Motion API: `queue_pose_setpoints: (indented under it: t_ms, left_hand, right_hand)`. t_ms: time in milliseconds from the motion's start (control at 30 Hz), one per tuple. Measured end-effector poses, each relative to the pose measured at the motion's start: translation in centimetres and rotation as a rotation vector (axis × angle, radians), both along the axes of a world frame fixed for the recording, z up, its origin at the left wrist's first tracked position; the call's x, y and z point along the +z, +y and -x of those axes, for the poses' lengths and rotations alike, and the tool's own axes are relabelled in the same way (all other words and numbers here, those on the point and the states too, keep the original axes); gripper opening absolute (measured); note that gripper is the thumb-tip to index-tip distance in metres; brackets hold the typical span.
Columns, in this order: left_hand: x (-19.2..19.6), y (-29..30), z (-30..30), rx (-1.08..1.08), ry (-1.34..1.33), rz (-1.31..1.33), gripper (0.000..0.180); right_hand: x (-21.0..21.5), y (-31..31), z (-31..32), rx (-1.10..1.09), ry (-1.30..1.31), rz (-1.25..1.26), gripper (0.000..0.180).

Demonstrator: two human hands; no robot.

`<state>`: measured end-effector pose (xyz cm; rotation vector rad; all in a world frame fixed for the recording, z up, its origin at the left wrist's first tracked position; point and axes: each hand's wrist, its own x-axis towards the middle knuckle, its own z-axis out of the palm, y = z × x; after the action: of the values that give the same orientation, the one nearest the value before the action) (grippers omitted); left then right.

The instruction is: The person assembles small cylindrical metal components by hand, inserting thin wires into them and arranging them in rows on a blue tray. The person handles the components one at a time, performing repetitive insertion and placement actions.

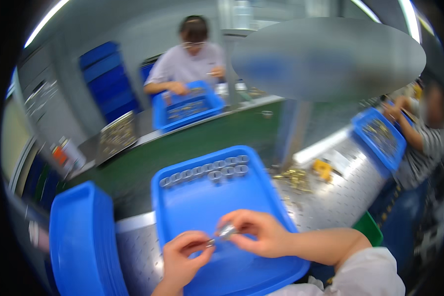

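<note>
Over the near half of a blue tray (192,207), both of my hands are close together. Between the thumb and fingers of my right hand (259,234) is a shiny silver round metal part (227,231). My left hand (185,254) pinches a small metal piece (210,242) just beside it; blur hides its exact kind. Along the tray's far side stand silvery ring-shaped parts (197,170) in one long row, with a shorter row of similar rings (228,171) in front of it at the right.
A stack of blue trays (84,237) stands at my left. Brass-coloured parts (295,178) and a yellow object (322,169) lie on the metal table (345,187) to the right. Across a green divider, a person (190,59) works over a blue bin (217,106); another person sits at the far right.
</note>
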<state>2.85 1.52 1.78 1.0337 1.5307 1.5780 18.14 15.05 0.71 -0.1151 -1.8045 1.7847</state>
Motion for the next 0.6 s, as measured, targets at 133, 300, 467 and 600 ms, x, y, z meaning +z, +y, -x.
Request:
queue_pose_setpoints:
  t_ms: [133,300,467,600]
  left_hand:
    - [-1.4,-2.6,1.6,0.118,0.088,0.095,0.020]
    - [-1.3,-1.0,1.3,0.064,0.245,0.055,0.019]
    - [-1.7,-0.9,0.8,-0.026,0.298,0.015,0.021]
    - [-2.2,-1.3,0.9,-0.060,0.357,0.050,0.024]
  right_hand:
    - [-0.2,-0.5,2.6,0.228,-0.029,0.263,0.018]
    - [0.2,0.9,1.5,0.287,-0.169,0.364,0.025]
    - [-2.8,0.2,2.9,0.166,0.012,-0.223,0.029]
    - [-2.6,-0.2,3.0,0.133,-0.027,-0.286,0.028]
